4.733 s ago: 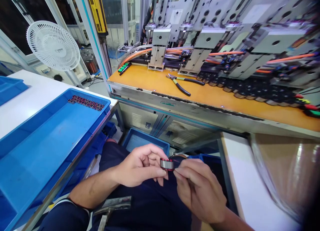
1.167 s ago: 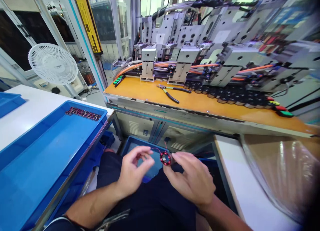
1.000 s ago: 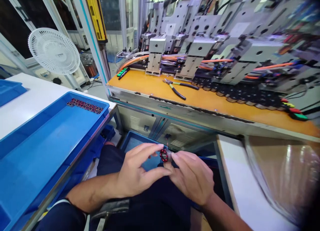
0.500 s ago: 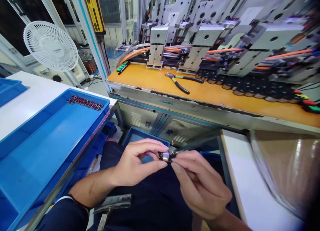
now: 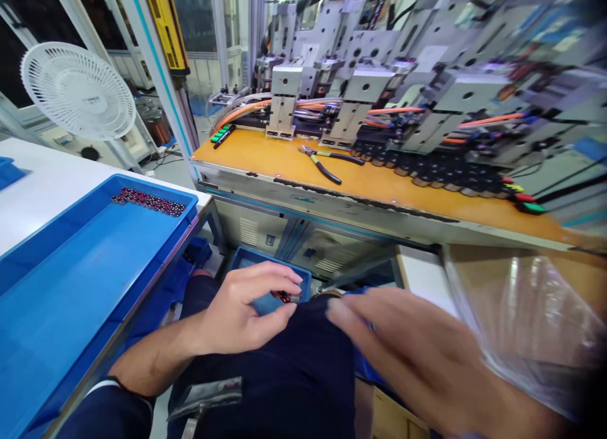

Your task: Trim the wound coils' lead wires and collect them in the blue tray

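Note:
My left hand [image 5: 251, 306] pinches a small silver cylinder [image 5: 290, 297] with black and red on its end, which looks like a wound motor stator. Thumb and forefinger grip it above my lap, over a blue bin [image 5: 246, 257] on the floor. My right hand [image 5: 408, 344], smeared by motion, is apart from the stator on the right side. Its fingers point left, and whether anything is in them does not show. Similar small red-and-black pieces [image 5: 149, 202] lie in rows at the far end of a long blue tray [image 5: 85, 249] on the left.
Pliers [image 5: 320, 164] lie on the orange bench [image 5: 265, 151] beneath a metal machine [image 5: 360, 88]. Several black cylindrical parts [image 5: 427, 168] line the bench's right half. A clear plastic bag [image 5: 526, 312] rests at the right. A white fan [image 5: 80, 91] stands far left.
My right hand has come away from the stator and moved right, now blurred. My left hand still holds the stator. The view has shifted slightly to the right.

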A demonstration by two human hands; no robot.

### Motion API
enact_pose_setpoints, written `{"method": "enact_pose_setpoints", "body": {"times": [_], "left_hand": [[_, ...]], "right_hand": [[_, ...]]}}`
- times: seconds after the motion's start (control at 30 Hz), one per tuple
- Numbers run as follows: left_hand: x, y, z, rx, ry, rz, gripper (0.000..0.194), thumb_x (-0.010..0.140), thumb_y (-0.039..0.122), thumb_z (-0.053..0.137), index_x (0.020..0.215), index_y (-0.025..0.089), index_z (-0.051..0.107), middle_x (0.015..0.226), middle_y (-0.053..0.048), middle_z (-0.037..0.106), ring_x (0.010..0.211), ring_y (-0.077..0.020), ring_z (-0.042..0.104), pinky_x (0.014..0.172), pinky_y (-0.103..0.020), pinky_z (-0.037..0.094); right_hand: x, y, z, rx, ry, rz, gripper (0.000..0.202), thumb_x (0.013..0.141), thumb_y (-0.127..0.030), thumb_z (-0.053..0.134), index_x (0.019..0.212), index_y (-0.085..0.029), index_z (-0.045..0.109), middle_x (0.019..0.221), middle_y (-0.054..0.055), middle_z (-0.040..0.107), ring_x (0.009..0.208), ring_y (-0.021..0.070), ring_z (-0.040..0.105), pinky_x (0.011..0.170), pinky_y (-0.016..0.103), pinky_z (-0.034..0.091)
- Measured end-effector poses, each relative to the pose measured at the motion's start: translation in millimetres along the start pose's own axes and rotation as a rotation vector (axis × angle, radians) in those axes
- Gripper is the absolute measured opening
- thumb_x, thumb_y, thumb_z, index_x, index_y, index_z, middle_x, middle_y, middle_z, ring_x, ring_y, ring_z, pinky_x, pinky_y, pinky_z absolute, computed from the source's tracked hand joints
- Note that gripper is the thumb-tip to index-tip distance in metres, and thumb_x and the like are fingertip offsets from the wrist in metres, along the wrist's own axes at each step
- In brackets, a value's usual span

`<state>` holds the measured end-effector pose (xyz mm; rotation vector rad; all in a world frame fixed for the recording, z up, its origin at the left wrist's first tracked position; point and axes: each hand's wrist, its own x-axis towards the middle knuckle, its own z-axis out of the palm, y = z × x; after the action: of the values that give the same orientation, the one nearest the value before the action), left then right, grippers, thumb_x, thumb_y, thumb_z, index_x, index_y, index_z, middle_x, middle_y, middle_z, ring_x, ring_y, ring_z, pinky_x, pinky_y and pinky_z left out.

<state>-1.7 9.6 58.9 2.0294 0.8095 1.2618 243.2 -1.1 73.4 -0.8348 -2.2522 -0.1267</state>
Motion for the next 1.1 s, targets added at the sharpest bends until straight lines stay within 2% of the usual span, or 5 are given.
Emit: {"method": "enact_pose_setpoints", "body": {"times": [0.13, 0.37, 0.53, 0.73, 1.1], "left_hand": [[-1, 3, 0.0, -0.015, -0.018, 0.003, 0.022, 0.076, 0.006, 0.068, 0.097, 0.012, 0.070, 0.098, -0.013, 0.074, 0.092, -0.0182, 0.071, 0.083, -0.027, 0.058], [-13, -2, -10.2, -0.049, 0.014, 0.005, 0.018, 0.078, 0.008, 0.067, 0.094, 0.015, 0.073, 0.101, -0.014, 0.074, 0.089, -0.0190, 0.072, 0.082, -0.030, 0.059], [-14, -6, -10.4, -0.039, 0.141, 0.013, 0.018, 0.076, 0.006, 0.068, 0.090, 0.015, 0.074, 0.098, -0.013, 0.074, 0.084, -0.0183, 0.072, 0.078, -0.029, 0.059], [-13, -7, -18.1, -0.026, 0.266, -0.006, 0.017, 0.077, 0.006, 0.068, 0.089, 0.016, 0.074, 0.097, -0.012, 0.075, 0.087, -0.0195, 0.072, 0.078, -0.030, 0.059], [-16, -17, -27.6, -0.015, 0.374, -0.108, 0.012, 0.078, 0.008, 0.068, 0.087, 0.015, 0.074, 0.100, -0.013, 0.074, 0.090, -0.0195, 0.071, 0.079, -0.031, 0.058]], "right_hand": [[25, 0, 18, -0.122, -0.132, -0.428, 0.029, 0.096, -0.014, 0.039, 0.102, -0.017, 0.067, 0.092, 0.008, 0.069, 0.083, 0.0198, 0.060, 0.071, 0.034, 0.048], [52, -6, 22, 0.762, -0.681, 0.468, 0.039, 0.099, -0.037, 0.042, 0.071, -0.018, 0.060, 0.063, 0.000, 0.058, 0.056, 0.0115, 0.057, 0.049, 0.021, 0.046], [114, 85, 31, 0.037, -0.103, 0.300, 0.024, 0.086, -0.041, 0.063, 0.089, -0.018, 0.068, 0.090, 0.008, 0.069, 0.081, 0.0229, 0.065, 0.076, 0.038, 0.053], [160, 187, 68, -0.190, -0.108, 0.296, 0.040, 0.078, -0.049, 0.070, 0.090, -0.010, 0.066, 0.094, 0.012, 0.068, 0.092, 0.0247, 0.066, 0.085, 0.043, 0.051], [90, 163, 55, -0.165, -0.192, 0.150, 0.045, 0.066, -0.049, 0.074, 0.099, -0.020, 0.066, 0.081, 0.009, 0.061, 0.075, 0.0268, 0.061, 0.066, 0.040, 0.051]]}}
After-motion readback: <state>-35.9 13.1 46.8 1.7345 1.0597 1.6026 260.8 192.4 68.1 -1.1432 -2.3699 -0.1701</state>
